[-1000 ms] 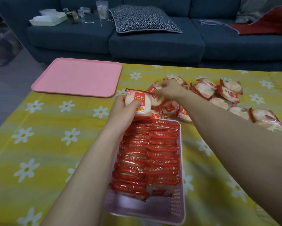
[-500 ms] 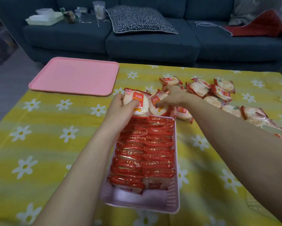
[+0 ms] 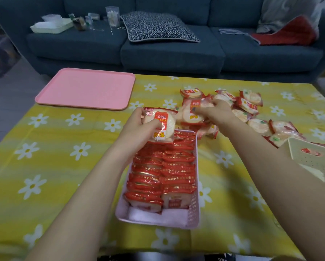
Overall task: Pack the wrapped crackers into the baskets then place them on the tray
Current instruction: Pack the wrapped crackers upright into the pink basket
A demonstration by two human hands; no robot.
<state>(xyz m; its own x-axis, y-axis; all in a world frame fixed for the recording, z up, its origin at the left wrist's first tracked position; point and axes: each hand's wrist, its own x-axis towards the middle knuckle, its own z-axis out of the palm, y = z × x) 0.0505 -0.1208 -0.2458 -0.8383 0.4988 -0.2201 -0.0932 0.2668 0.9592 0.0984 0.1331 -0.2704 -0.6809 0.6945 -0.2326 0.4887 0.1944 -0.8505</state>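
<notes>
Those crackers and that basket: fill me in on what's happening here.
A person is packing wrapped crackers into a pink basket, which holds two nearly full rows. The left hand holds one packet over the basket's far end; the right hand grips another packet at the loose pile on the yellow flowered tablecloth. The pink tray sits at the far left with nothing on it. A second basket shows at the right edge.
</notes>
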